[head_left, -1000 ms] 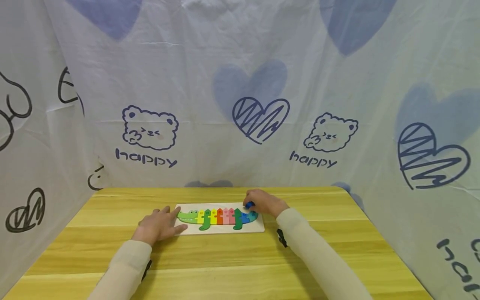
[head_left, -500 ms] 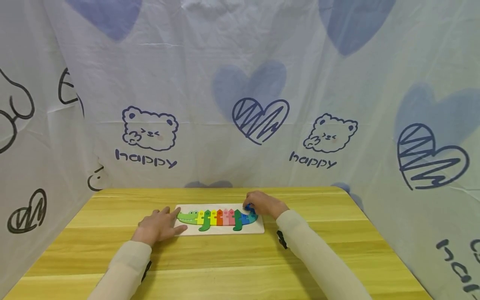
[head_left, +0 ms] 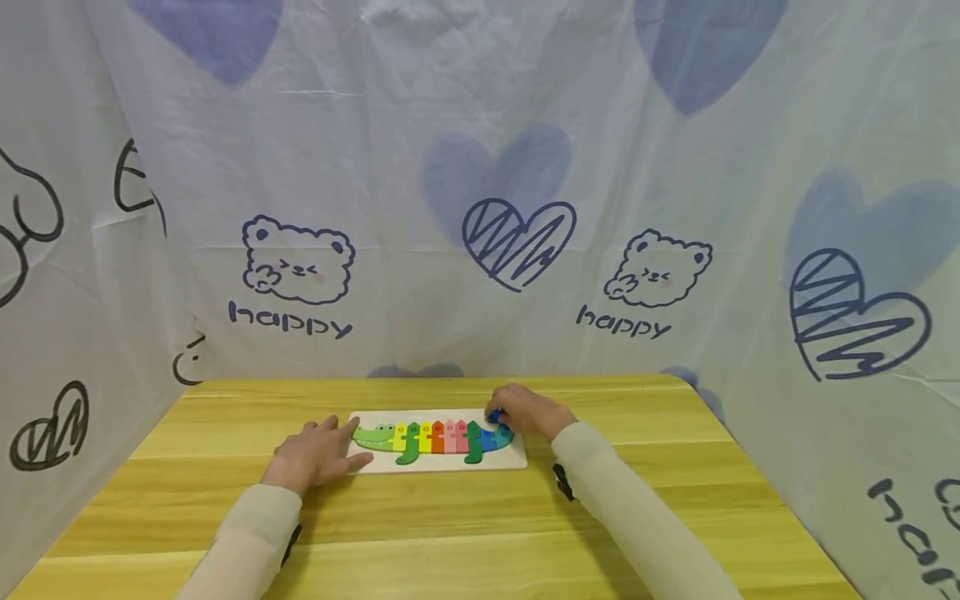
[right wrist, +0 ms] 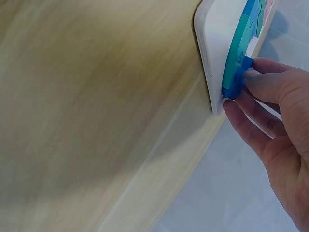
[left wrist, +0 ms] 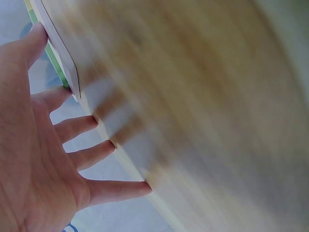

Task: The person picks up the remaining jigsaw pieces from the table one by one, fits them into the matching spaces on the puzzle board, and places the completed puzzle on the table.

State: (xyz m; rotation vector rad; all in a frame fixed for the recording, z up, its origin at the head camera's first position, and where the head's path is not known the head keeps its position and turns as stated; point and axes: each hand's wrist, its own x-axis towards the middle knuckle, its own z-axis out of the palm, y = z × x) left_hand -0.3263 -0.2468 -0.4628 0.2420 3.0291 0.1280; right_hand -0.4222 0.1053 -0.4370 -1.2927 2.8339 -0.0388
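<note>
A white puzzle board [head_left: 442, 464] lies on the table, bearing a crocodile jigsaw puzzle [head_left: 438, 437] of many-coloured pieces, with its green head at the left. My left hand [head_left: 311, 456] has its fingers spread at the board's left end; thumb and index finger touch the board there, while the other fingertips rest on the table. At the tail end, my right hand [head_left: 528, 410] pinches a dark blue puzzle piece [right wrist: 235, 88] between thumb and fingers. In the right wrist view this piece lies against the teal tail piece [right wrist: 236, 53]. My fingers partly cover it.
The wooden table [head_left: 450, 533] extends on all sides of the board. Behind it hangs a white cloth [head_left: 405, 317] printed with hearts and bears; more cloth hangs at both sides.
The dark blue piece has turned and shifted slightly at the tail under my right fingers, which keep their pinch. My left hand has stayed on the board's left end.
</note>
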